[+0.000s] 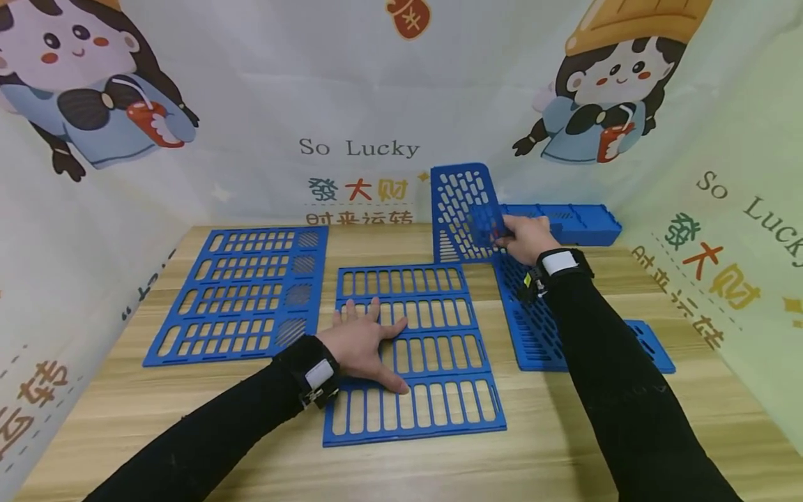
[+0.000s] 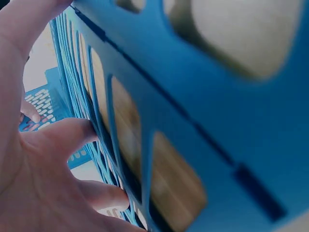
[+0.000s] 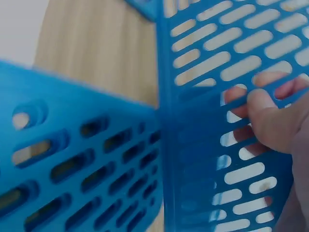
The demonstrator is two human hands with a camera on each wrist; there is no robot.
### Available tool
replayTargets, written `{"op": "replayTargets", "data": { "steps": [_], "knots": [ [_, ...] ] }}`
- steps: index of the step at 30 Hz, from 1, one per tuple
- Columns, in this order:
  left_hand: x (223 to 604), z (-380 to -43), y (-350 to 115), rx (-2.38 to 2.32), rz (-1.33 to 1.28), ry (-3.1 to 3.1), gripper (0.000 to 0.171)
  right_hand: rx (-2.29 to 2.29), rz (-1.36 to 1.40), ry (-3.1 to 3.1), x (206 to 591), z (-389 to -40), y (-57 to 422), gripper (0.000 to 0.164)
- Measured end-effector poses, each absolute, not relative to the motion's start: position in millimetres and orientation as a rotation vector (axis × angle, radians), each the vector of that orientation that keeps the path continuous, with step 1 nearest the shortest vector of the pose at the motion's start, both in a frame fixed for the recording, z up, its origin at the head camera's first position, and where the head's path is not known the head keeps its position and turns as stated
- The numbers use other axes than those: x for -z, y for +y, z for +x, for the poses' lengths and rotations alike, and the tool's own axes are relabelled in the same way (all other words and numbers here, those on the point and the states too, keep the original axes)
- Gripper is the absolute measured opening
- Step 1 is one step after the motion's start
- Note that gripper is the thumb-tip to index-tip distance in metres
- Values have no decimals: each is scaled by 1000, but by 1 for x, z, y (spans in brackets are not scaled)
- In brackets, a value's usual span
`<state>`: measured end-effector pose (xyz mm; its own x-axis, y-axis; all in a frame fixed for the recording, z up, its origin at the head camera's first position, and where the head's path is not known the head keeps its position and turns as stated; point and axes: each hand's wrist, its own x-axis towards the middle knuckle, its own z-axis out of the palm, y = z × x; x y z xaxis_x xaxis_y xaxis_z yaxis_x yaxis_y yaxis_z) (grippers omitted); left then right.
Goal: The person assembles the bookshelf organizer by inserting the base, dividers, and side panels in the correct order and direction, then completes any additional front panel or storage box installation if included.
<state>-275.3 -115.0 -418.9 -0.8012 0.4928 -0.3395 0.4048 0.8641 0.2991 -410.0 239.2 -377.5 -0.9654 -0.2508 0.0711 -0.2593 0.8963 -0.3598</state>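
My left hand (image 1: pixel 360 345) lies with spread fingers on a flat blue slotted grid panel (image 1: pixel 439 377) in the middle of the table. Up close in the left wrist view, the fingers touch the panel's bars. At the back, my right hand (image 1: pixel 528 237) pinches the right side of an upright blue perforated panel (image 1: pixel 464 199). The right wrist view shows the thumb (image 3: pixel 263 106) in front, with fingertips visible through the slots behind. Another blue perforated panel (image 1: pixel 539 364) lies flat below that hand, partly hidden by the forearm. Whether the two are joined I cannot tell.
A second blue grid panel (image 1: pixel 310 279) lies flat on the left. Behind the right hand sits a long blue box-like piece (image 1: pixel 586 226). A smaller blue piece (image 1: pixel 659 348) shows right of the right forearm. Printed cloth (image 1: pixel 251 104) surrounds the wooden table (image 1: pixel 552 432).
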Motion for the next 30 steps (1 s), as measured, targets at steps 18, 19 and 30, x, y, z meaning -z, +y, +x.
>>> {"op": "replayTargets", "data": {
  "steps": [18,19,30],
  "knots": [
    [418,-275,-115,-284,637,2641,114,-648,409,-3184,363,-413,233,26],
    [419,-275,-115,-282,637,2640,114,-637,414,-3201,364,-412,233,27],
    [417,-282,-116,-271,695,2635,114,-764,337,-3214,350,-426,231,22]
  ]
}}
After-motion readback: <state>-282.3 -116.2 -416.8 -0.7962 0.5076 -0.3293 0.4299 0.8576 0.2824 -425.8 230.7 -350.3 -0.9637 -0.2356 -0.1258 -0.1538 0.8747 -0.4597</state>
